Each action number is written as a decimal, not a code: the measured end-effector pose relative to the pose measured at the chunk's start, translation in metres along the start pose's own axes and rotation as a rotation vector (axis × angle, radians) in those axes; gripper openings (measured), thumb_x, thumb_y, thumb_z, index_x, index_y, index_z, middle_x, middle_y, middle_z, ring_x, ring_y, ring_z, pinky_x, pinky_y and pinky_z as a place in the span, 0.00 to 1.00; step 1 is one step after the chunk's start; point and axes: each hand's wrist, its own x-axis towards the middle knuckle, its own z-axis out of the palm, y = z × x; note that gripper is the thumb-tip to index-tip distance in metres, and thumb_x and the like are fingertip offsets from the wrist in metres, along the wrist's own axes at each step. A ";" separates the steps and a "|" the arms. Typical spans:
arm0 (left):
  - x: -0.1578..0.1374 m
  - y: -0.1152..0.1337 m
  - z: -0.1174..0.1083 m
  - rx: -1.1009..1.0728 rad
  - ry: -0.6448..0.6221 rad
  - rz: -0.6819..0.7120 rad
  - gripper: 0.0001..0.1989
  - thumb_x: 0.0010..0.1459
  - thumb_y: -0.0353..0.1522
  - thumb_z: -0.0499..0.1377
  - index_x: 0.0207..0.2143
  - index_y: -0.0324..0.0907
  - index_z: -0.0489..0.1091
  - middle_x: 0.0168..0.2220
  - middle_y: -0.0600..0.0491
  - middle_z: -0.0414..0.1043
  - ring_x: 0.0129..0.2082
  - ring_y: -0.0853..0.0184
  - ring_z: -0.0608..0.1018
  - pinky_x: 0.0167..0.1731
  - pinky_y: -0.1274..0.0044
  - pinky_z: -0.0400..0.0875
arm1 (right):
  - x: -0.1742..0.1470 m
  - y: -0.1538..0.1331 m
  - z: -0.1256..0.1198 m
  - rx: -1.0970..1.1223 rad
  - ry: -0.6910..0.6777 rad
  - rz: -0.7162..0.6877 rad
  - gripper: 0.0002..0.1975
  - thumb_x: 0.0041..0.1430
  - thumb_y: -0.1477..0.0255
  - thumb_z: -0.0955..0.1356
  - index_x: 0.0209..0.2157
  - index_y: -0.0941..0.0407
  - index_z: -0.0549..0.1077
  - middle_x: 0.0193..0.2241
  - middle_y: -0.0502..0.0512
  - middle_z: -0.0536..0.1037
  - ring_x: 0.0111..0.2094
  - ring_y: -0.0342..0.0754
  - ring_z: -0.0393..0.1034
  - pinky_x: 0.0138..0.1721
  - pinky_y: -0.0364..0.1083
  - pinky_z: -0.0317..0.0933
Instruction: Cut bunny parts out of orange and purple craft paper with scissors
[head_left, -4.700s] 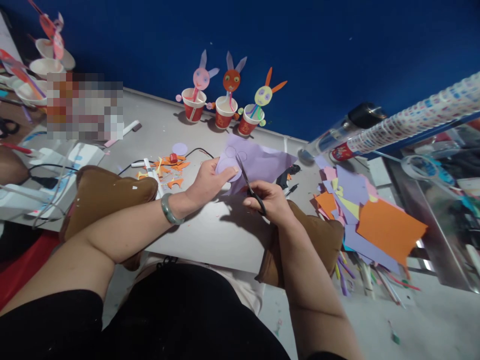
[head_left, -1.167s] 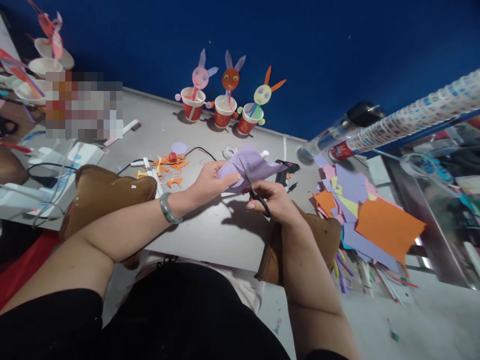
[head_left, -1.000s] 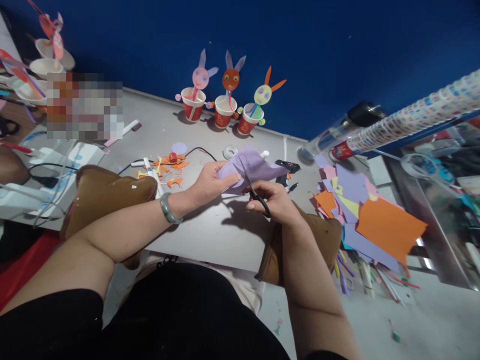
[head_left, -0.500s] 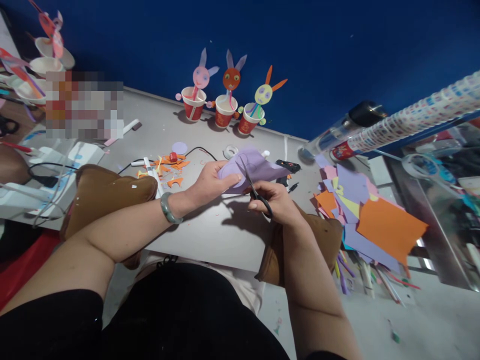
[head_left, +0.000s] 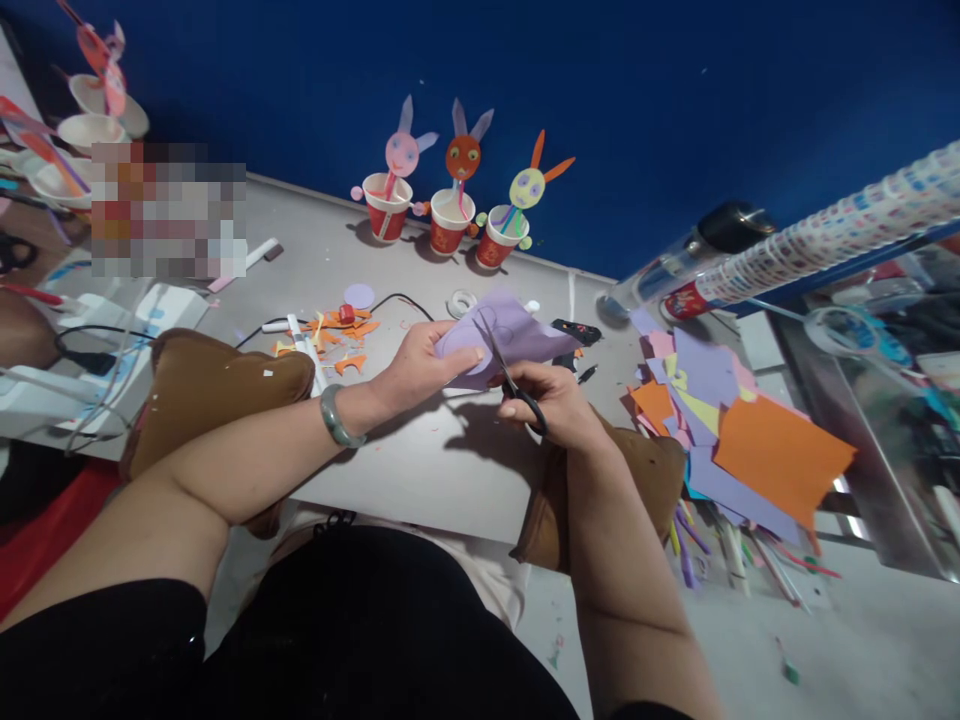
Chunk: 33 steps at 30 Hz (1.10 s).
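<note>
My left hand (head_left: 429, 362) pinches a sheet of purple paper (head_left: 529, 338) above the table, thumb on top. Faint drawn round outlines show on the sheet. In my right hand (head_left: 551, 402) is a pair of black-handled scissors (head_left: 513, 385), with my fingers in the handles. The blades lie across the paper, pointing up and left, close to my left thumb. A cut purple paper circle (head_left: 359, 296) lies on the table beyond my left hand, near orange and yellow paper scraps (head_left: 341, 335).
Three red paper cups (head_left: 448, 232) with paper rabbit figures stand along the blue wall. Coloured paper sheets (head_left: 776, 450) are piled at the right, beside a long stack of paper cups (head_left: 832, 225). Power strips (head_left: 97, 330) lie at the left. Brown cushions (head_left: 217, 390) are under my forearms.
The purple sheet's right side has shifted slightly around the scissors. Both hands keep almost the same place and hold.
</note>
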 end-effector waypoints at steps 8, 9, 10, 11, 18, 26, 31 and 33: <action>0.000 0.002 0.000 0.018 0.001 0.007 0.13 0.51 0.39 0.64 0.23 0.41 0.65 0.22 0.59 0.57 0.24 0.73 0.58 0.24 0.78 0.55 | -0.001 0.000 -0.001 -0.007 0.009 0.009 0.29 0.34 0.53 0.84 0.33 0.57 0.79 0.16 0.45 0.71 0.16 0.41 0.63 0.17 0.41 0.57; 0.000 0.002 0.000 0.021 0.003 0.010 0.13 0.51 0.39 0.64 0.23 0.41 0.65 0.22 0.59 0.57 0.24 0.73 0.58 0.24 0.78 0.55 | -0.001 0.000 -0.001 -0.006 0.008 0.006 0.29 0.34 0.53 0.84 0.33 0.57 0.79 0.16 0.45 0.71 0.16 0.41 0.63 0.17 0.41 0.57; 0.000 0.002 0.000 0.023 0.006 0.013 0.14 0.51 0.39 0.64 0.23 0.41 0.65 0.22 0.59 0.57 0.24 0.73 0.58 0.24 0.78 0.55 | -0.001 0.000 -0.001 -0.004 0.007 0.004 0.29 0.33 0.53 0.84 0.33 0.57 0.79 0.16 0.45 0.71 0.16 0.41 0.63 0.17 0.41 0.57; 0.000 0.002 0.000 0.022 0.007 0.014 0.14 0.51 0.39 0.64 0.23 0.41 0.65 0.22 0.59 0.57 0.24 0.73 0.58 0.24 0.78 0.55 | -0.001 0.001 -0.002 -0.001 0.007 0.003 0.29 0.33 0.54 0.84 0.33 0.57 0.79 0.16 0.45 0.71 0.16 0.41 0.63 0.17 0.41 0.57; 0.000 0.003 0.000 0.011 0.009 0.014 0.14 0.51 0.39 0.65 0.23 0.40 0.66 0.22 0.59 0.56 0.24 0.74 0.58 0.23 0.79 0.54 | -0.001 0.004 -0.005 -0.004 -0.007 -0.009 0.28 0.36 0.54 0.84 0.34 0.57 0.79 0.17 0.46 0.72 0.16 0.40 0.63 0.17 0.41 0.57; 0.000 0.002 -0.002 -0.005 0.011 0.025 0.15 0.51 0.40 0.66 0.23 0.41 0.66 0.22 0.59 0.56 0.23 0.74 0.57 0.23 0.78 0.54 | -0.001 0.004 -0.004 0.019 -0.001 -0.003 0.30 0.35 0.52 0.83 0.34 0.58 0.79 0.16 0.45 0.71 0.16 0.41 0.63 0.17 0.41 0.57; 0.000 0.002 -0.002 -0.018 0.010 0.021 0.15 0.51 0.40 0.66 0.23 0.41 0.65 0.22 0.59 0.56 0.23 0.74 0.57 0.23 0.78 0.54 | -0.001 0.005 -0.004 0.020 -0.006 -0.003 0.29 0.36 0.53 0.84 0.34 0.58 0.80 0.16 0.46 0.72 0.15 0.41 0.64 0.17 0.41 0.57; 0.001 0.003 -0.001 -0.016 0.016 0.018 0.15 0.50 0.40 0.66 0.23 0.41 0.66 0.22 0.59 0.56 0.23 0.74 0.57 0.23 0.78 0.54 | -0.001 0.005 -0.005 0.027 -0.004 -0.005 0.29 0.35 0.53 0.84 0.34 0.58 0.80 0.16 0.46 0.72 0.15 0.41 0.64 0.16 0.41 0.57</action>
